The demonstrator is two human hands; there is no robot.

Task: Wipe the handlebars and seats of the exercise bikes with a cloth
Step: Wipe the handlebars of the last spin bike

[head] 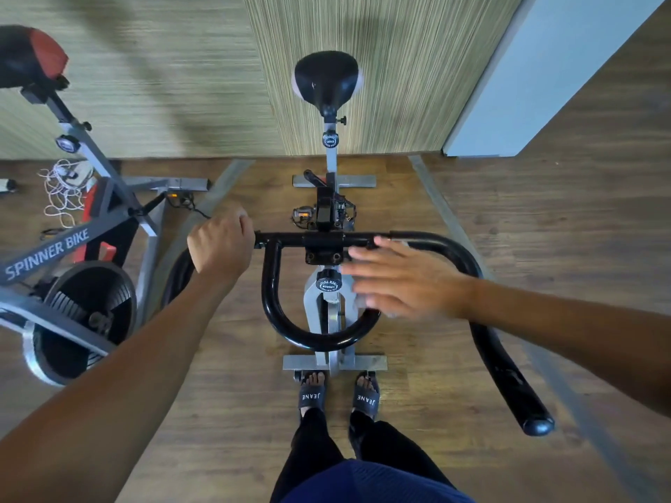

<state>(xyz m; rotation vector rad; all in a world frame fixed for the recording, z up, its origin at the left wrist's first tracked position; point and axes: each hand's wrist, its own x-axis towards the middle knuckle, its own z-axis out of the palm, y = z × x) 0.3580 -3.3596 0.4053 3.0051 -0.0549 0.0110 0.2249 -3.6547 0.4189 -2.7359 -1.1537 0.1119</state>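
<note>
I look down on a grey exercise bike with black handlebars point(457, 250) and a black seat point(325, 79) at the far end. My left hand point(223, 245) grips the left bend of the handlebars, fingers curled round the bar. My right hand point(403, 279) lies blurred over the right inner loop of the bars, fingers straight and spread, pressing a pale cloth point(361, 303) whose edge shows under the palm. Most of the cloth is hidden by the hand.
A second bike marked SPINNER BIKE point(47, 254) with a red-and-black seat point(31, 56) and flywheel point(85, 321) stands to the left. White cord point(61, 190) lies on the wooden floor beyond it. My sandalled feet point(337, 395) stand at the bike's front base. A wall point(381, 67) rises behind.
</note>
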